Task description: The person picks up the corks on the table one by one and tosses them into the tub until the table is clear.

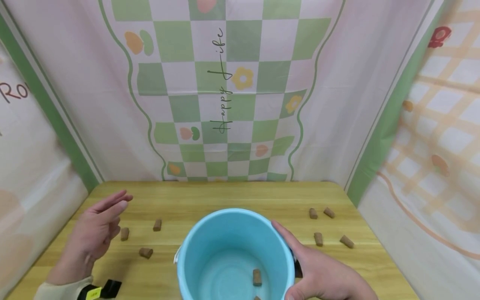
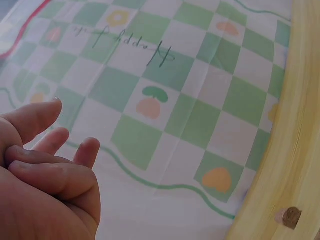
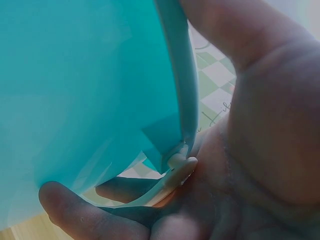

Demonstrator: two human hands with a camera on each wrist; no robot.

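A light blue bucket [image 1: 225, 233] stands at the front middle of the table in the head view, its open top facing up. Inside it lies a brown cork [image 1: 256, 277], with the tip of another at the frame's bottom edge. My right hand [image 1: 328, 273] grips the bucket's right side; in the right wrist view its fingers [image 3: 95, 215] reach beneath the rim, by the white handle [image 3: 162, 192]. Over the table's left side hovers my left hand [image 1: 93, 231], some fingers extended and others bent, with nothing visible in it. The nearest cork [image 1: 125, 233] lies beside it.
Two more corks, one upright-looking [image 1: 157, 225] and one on its side [image 1: 146, 253], lie left of the bucket. Several corks [image 1: 318, 239] are scattered to its right. A patterned curtain [image 1: 240, 104] hangs behind the wooden table [image 1: 225, 193], with cloth at both sides.
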